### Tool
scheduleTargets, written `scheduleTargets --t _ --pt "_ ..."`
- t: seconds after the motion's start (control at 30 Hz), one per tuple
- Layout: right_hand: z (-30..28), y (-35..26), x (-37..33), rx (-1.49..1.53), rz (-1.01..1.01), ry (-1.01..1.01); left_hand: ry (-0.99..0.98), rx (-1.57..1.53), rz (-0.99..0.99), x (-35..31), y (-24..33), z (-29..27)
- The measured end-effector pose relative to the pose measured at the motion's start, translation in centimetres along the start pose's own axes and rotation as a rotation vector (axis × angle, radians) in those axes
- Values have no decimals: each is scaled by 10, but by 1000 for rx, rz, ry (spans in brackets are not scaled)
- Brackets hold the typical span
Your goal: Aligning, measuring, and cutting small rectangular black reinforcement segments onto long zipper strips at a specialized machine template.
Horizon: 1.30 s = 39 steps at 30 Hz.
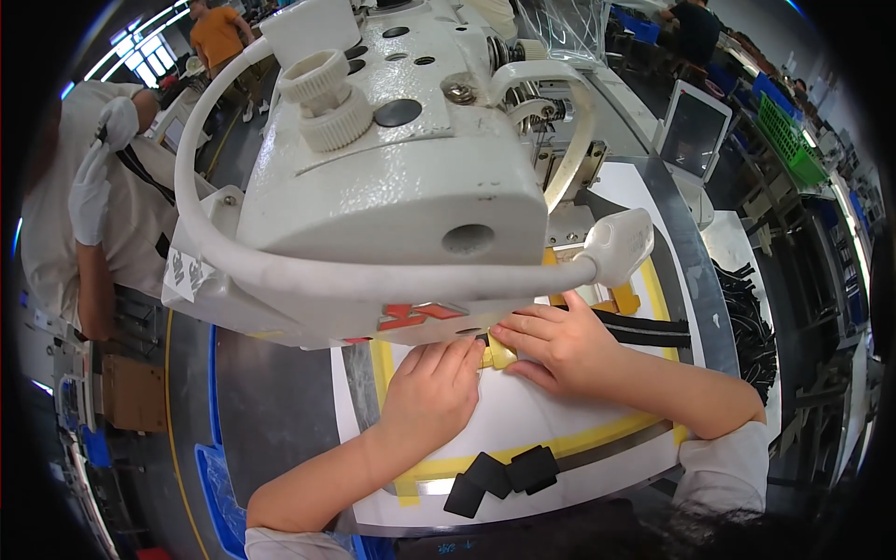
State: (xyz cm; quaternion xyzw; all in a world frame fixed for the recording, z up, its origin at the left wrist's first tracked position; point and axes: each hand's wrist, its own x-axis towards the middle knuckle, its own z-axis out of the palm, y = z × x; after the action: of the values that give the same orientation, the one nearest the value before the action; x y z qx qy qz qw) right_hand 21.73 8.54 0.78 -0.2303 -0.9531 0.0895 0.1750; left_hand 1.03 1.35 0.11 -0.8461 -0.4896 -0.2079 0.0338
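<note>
My left hand point(434, 387) is closed, its fingers bent and pressed together at the front of the white sewing machine point(392, 205). What lies under its fingertips is mostly hidden. Between the hands shows a small yellow piece point(501, 354); my right hand point(565, 347) has its thumb and finger closed on it. A small bit of black shows beside the left fingertips. From behind the right hand a black strip with a paler middle line point(649, 329) runs out to the right. The machine's head hides the needle area.
Several black square patches point(499, 474) lie near the front on white sheeting edged with yellow tape point(551, 437). A screen panel point(695, 129) stands at right, beside piled black strips point(747, 322). The machine's white hose point(420, 273) bows over the hands. A gloved person point(121, 205) is at left.
</note>
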Motion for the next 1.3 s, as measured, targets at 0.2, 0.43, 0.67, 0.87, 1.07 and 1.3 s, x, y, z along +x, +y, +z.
scheduleTargets --t 0.2,0.43,0.67,0.87,1.07,1.3 --pt "3 0 -3 -10 -6 15 -8 -12 1 0 1 -2" --pt "3 -2 -1 -10 -15 11 -31 -36 3 -1 0 -5" --pt "7 -3 1 9 -16 28 -43 -55 -5 -2 -5 -8" --pt "10 -4 2 21 -6 43 -33 -64 7 -2 -6 -9" --pt "12 -5 4 59 -7 50 -39 -51 -17 -5 -7 -11" --pt "16 -10 11 81 12 53 -5 -5 -23 -9 -12 -12"
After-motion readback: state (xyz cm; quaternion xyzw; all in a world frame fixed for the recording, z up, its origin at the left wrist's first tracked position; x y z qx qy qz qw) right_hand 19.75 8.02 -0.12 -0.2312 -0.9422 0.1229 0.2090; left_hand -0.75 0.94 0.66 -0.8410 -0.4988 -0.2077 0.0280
